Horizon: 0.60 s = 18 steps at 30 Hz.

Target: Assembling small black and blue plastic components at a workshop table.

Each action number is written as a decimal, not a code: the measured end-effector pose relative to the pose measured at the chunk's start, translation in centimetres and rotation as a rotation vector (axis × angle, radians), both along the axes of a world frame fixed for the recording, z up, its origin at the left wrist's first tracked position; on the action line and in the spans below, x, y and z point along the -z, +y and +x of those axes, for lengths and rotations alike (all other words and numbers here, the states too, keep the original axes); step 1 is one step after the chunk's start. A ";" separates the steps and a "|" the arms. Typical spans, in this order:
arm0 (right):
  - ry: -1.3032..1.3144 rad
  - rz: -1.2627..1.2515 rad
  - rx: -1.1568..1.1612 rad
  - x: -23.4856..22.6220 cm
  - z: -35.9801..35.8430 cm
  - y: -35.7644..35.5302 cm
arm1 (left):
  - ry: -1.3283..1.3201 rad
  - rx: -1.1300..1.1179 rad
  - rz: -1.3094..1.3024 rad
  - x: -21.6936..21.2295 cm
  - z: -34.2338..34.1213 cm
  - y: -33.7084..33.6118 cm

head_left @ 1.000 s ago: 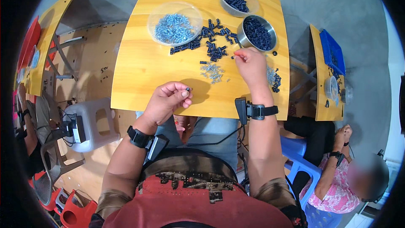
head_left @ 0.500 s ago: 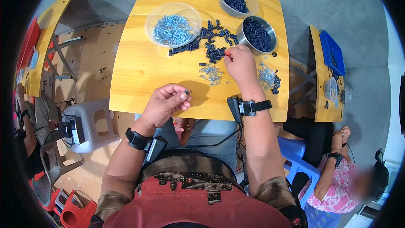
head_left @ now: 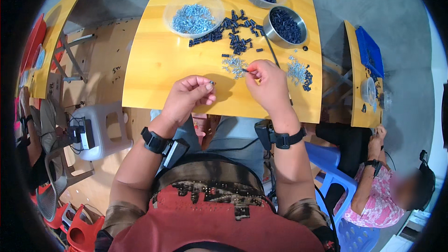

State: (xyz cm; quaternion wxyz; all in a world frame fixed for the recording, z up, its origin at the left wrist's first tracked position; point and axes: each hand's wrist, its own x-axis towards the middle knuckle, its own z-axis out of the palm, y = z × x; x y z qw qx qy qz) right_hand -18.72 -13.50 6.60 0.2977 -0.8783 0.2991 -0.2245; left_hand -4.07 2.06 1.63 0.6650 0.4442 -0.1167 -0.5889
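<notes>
Over the near part of the yellow table (head_left: 163, 77), my left hand (head_left: 184, 98) pinches a small dark piece (head_left: 213, 83) between thumb and forefinger. My right hand (head_left: 269, 83), to its right, grips a small black plastic piece (head_left: 246, 70) at its fingertips, above a pile of small silvery metal pieces (head_left: 232, 61). Farther back lies a loose heap of short black plastic pieces (head_left: 239, 43). A thin black cord or rod (head_left: 271, 49) shows beyond my right hand; its kind is unclear. Right of that hand sit more silvery pieces (head_left: 296, 71) beside small black parts (head_left: 307, 81).
A clear bowl (head_left: 167, 22) of bluish-silver pieces stands back left. A steel bowl (head_left: 305, 32) and another clear bowl (head_left: 283, 1), both with black pieces, stand back right. A blue plastic chair (head_left: 333, 177) and a seated person (head_left: 373, 196) are at right; a grey stool (head_left: 100, 130) is at left.
My right hand has come back from the black heap toward me, now with a black piece in its fingertips. The left hand keeps its pinch. The thin black cord or rod has come into sight.
</notes>
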 end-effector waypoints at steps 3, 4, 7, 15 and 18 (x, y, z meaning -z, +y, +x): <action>-0.037 -0.062 -0.151 -0.6 0.0 2.4 | -0.055 -0.013 0.044 -0.6 -0.6 -0.3; -0.040 -0.110 -0.224 -0.7 0.0 3.1 | -0.065 -0.034 0.043 -0.7 -0.8 -0.4; -0.057 -0.147 -0.235 -0.7 -0.1 4.3 | -0.030 -0.003 0.039 -1.5 -1.3 -0.3; -0.085 -0.197 -0.265 -0.5 -0.1 5.5 | -0.067 -0.009 0.027 -1.6 -1.8 0.5; -0.126 -0.124 -0.258 -0.4 0.0 5.9 | -0.079 -0.024 0.015 -1.3 -2.0 0.6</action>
